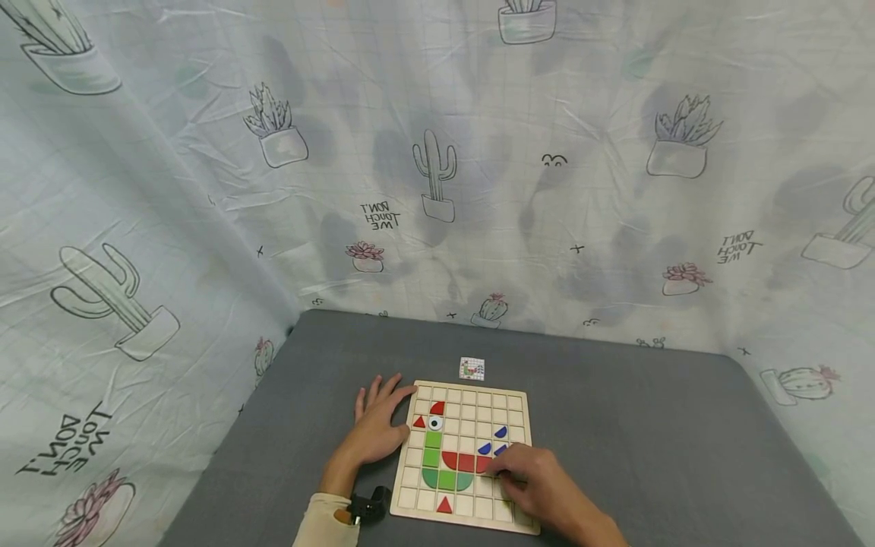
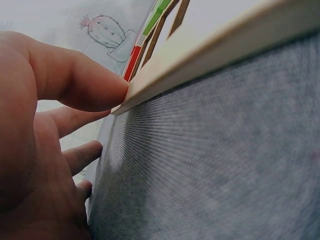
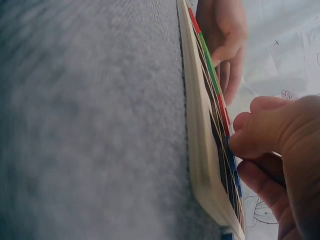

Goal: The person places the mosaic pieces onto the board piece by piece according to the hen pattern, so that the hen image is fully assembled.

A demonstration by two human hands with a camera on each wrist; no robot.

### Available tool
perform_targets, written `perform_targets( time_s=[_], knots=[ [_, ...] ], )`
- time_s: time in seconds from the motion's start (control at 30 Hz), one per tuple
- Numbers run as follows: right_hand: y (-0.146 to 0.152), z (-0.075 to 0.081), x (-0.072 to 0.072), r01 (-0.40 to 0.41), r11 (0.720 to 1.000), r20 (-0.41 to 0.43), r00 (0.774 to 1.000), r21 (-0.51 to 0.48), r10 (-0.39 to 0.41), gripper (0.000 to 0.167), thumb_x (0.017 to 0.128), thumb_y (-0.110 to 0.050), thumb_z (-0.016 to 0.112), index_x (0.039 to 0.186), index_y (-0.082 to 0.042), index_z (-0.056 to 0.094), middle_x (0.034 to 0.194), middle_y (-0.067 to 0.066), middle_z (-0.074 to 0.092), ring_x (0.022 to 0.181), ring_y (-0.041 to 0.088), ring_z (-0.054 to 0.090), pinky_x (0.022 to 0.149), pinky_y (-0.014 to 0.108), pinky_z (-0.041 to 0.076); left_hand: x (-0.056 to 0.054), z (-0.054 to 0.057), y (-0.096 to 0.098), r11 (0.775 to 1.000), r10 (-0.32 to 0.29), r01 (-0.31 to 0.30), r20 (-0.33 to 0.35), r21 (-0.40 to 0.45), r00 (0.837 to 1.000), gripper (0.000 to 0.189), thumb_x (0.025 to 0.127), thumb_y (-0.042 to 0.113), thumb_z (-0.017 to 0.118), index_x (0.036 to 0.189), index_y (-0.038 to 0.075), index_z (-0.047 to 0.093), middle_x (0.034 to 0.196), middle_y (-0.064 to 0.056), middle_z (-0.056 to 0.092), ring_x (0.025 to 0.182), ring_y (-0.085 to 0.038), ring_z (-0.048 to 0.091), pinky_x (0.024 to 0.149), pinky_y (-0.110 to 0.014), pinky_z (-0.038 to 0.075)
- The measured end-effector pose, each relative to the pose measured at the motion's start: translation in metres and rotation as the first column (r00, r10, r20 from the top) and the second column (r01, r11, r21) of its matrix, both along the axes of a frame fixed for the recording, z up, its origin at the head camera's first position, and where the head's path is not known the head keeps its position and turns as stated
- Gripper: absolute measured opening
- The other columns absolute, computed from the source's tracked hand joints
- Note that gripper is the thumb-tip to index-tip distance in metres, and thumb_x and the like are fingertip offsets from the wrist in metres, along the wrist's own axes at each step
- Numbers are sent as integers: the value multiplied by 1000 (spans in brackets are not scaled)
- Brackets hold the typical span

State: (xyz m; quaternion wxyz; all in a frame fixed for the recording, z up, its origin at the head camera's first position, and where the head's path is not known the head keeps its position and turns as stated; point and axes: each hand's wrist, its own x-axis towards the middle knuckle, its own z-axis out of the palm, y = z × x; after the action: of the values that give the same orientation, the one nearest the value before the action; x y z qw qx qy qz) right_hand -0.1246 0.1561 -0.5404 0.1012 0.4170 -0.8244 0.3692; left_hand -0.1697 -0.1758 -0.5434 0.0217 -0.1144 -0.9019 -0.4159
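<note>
A square wooden grid board [image 1: 484, 400] lies on the grey table. My left hand [image 1: 376, 425] rests at its left edge, fingers spread; in the left wrist view the thumb [image 2: 95, 85] touches the rim. My right hand [image 1: 540, 482] has its fingers curled over the right part of the board. Its fingertips are beside a red piece [image 1: 483, 464] and blue half-round pieces [image 1: 484, 448]. In the right wrist view the thumb meets a blue piece [image 3: 231, 145]; whether the fingers pinch it is hidden. Green squares [image 1: 434, 439], an eye disc [image 1: 435, 423] and red triangles [image 1: 445, 505] also lie on the grid.
A small picture card [image 1: 472, 369] lies behind the board. The dark grey table [image 1: 615, 425] extends around it. A white curtain [image 1: 478, 167] printed with cacti hangs at the back and sides. A black band [image 1: 369, 504] is on the left wrist.
</note>
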Motion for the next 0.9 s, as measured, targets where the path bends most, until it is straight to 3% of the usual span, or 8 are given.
perform_targets(
  time_s=[0.13, 0.27, 0.47, 0.77, 0.9],
  knots=[
    [8, 4, -2, 11, 999, -29, 1000, -36, -12, 40, 83, 11, 84, 110, -18, 83, 105, -8, 81, 94, 6, 75, 81, 19, 60, 1, -3, -1, 1000, -8, 8, -19, 14, 1000, 71, 81, 2, 62, 152, 9, 62, 171, -28, 39, 164, -59, 13, 127, -77, -5],
    [23, 11, -7, 92, 995, -37, 995, -36, -93, 44, 80, 12, 86, 112, -17, 82, 108, -7, 82, 96, 9, 77, 78, 27, 64, 1, 2, 0, 1000, 4, -3, 29, -17, 1000, 71, 82, 1, 64, 153, 11, 63, 173, -26, 38, 166, -57, 12, 128, -76, -4],
    [45, 17, -13, 221, 975, -57, 974, 19, -220, 46, 74, 12, 90, 110, -16, 83, 108, -10, 82, 98, 10, 79, 85, 21, 63, 0, 5, 1, 999, 15, -13, 42, -38, 999, 72, 82, -1, 66, 153, 14, 64, 174, -23, 38, 167, -55, 12, 129, -76, -4],
    [65, 6, -5, 236, 966, -15, 972, 100, -236, 47, 76, 8, 89, 113, -20, 84, 108, -11, 82, 100, 6, 78, 83, 31, 65, -3, -11, -1, 1000, 22, -23, -18, -19, 1000, 73, 80, 3, 64, 152, 13, 64, 172, -25, 40, 165, -56, 14, 127, -75, -3],
    [70, -1, 4, 277, 959, -5, 961, 66, -277, 50, 74, 8, 90, 112, -23, 84, 108, -13, 82, 100, 5, 78, 86, 21, 62, -3, -11, -1, 1000, 15, -14, -42, 13, 999, 72, 80, 3, 64, 151, 13, 64, 171, -26, 42, 165, -57, 14, 127, -76, -4]
  ],
)
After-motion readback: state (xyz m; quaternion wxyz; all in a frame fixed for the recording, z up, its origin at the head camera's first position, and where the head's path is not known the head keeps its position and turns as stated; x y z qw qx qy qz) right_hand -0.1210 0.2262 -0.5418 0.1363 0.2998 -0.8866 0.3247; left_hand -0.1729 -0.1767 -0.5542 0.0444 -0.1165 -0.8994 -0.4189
